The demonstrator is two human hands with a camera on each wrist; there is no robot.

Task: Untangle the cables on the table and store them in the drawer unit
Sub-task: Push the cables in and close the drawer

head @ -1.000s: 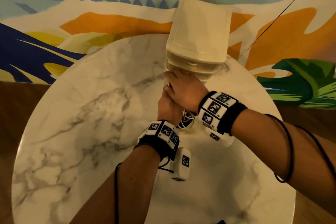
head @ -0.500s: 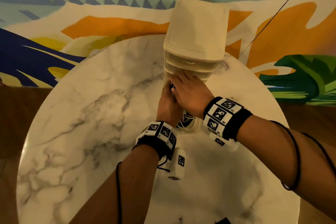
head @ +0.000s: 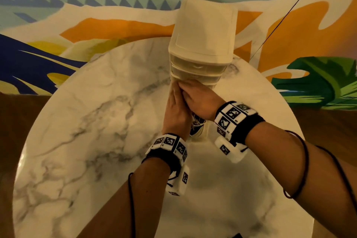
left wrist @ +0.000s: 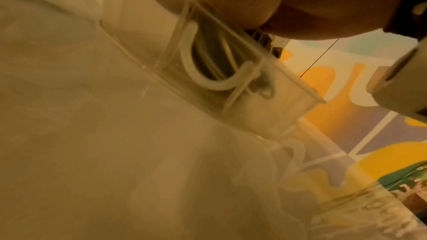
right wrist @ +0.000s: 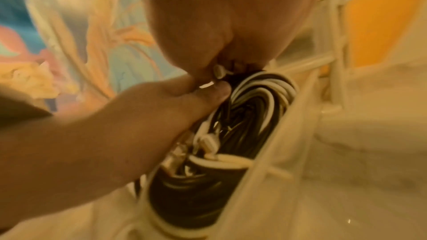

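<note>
A cream drawer unit (head: 204,31) stands at the far side of the round marble table (head: 96,121). Its bottom drawer (right wrist: 277,143) is pulled out toward me and holds coiled black and white cables (right wrist: 249,116). My left hand (head: 174,92) reaches in from the left with fingers straight, its fingertips touching the cables beside a white plug (right wrist: 219,72). My right hand (head: 185,89) lies flat across the drawer and presses down on the coil. The hands touch each other and hide most of the cables in the head view. The left wrist view shows the drawer's clear front and handle (left wrist: 208,72).
A wall with a colourful mural (head: 58,25) rises just behind the table. A thin dark line (head: 289,6) runs diagonally across the wall at the upper right. Thin black cords run along both forearms.
My right hand has flattened from a curled fist and slid lower onto the cables. The left hand stays beside it, with fingers stretched further toward the unit.
</note>
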